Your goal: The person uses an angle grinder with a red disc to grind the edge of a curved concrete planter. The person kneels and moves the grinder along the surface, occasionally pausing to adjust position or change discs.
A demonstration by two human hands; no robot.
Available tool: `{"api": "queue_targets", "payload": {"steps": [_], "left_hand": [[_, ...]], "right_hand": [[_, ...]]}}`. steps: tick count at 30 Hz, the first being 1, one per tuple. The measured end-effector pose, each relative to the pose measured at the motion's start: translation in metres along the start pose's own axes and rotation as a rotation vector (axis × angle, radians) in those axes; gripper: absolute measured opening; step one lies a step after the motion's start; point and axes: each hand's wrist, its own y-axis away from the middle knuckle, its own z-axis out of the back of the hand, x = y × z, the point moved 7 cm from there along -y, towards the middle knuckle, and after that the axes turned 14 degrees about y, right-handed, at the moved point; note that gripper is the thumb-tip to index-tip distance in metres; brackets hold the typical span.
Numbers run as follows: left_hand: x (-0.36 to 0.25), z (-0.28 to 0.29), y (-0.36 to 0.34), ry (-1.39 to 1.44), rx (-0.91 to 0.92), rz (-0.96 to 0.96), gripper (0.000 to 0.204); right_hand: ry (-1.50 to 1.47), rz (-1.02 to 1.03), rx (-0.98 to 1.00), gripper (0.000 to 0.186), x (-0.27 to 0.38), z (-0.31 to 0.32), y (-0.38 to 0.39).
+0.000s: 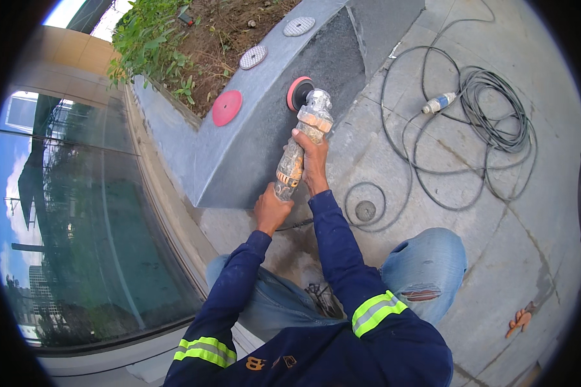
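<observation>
Standing at far left: a dark glass pane (pixel 110 226), busy with reflections. Next, green plants (pixel 150 48) over brown soil (pixel 210 45), held in by a grey stone wall (pixel 255 145). On the wall's top, a flat red disc (pixel 227 108), then a pale, patterned round pad (pixel 253 57) farther along. Left hand (pixel 273 209) sits low on a worn, grimy power tool (pixel 290 161), fingers closed round its rear end. The tool slants up and to the right, between the person and the wall; its black-and-red round head (pixel 299 94) lies up against the wall's dark face, though firm contact is hard to judge. A second pale pad (pixel 299 26) rests on the wall top beyond. Right hand (pixel 315 161) is higher on the tool's body, fingers gripping it behind the metal neck. Rightward, on grey paving (pixel 471 226): a small round grey piece (pixel 365 211) inside a loop of cable, a blue-and-white connector (pixel 439 103), then the dark cable coil (pixel 497 109). Lower right, a small orange item (pixel 519 321), kind unclear.
</observation>
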Motion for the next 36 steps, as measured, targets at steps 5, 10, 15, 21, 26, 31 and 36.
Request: {"api": "queue_targets", "payload": {"steps": [5,10,15,21,26,31,36], "left_hand": [[0.031,0.003,0.010,0.020,0.255,0.053,0.074],[-0.048,0.101,0.023,0.174,0.355,-0.013,0.058],[-0.049,0.226,0.014,0.430,-0.505,-0.396,0.050],[0.061,0.238,-0.053,0.076,-0.754,0.033,0.089],[0.054,0.223,-0.041,0.268,-0.770,0.074,0.100],[0.058,0.219,-0.047,0.323,-0.683,0.073,0.104],[0.048,0.216,-0.048,0.239,-0.667,0.054,0.106]], "right_hand": [[0.090,0.028,-0.022,0.049,-0.029,0.001,0.025],[0.161,0.122,0.041,0.053,-0.029,-0.005,0.023],[0.133,0.097,0.044,0.050,-0.001,-0.003,-0.004],[0.120,0.072,0.034,0.048,-0.008,0.012,-0.007],[0.176,0.102,0.077,0.050,-0.024,-0.006,0.021],[0.147,0.117,0.044,0.048,-0.001,-0.002,-0.005],[0.120,0.063,0.008,0.045,-0.008,0.020,-0.017]]}}
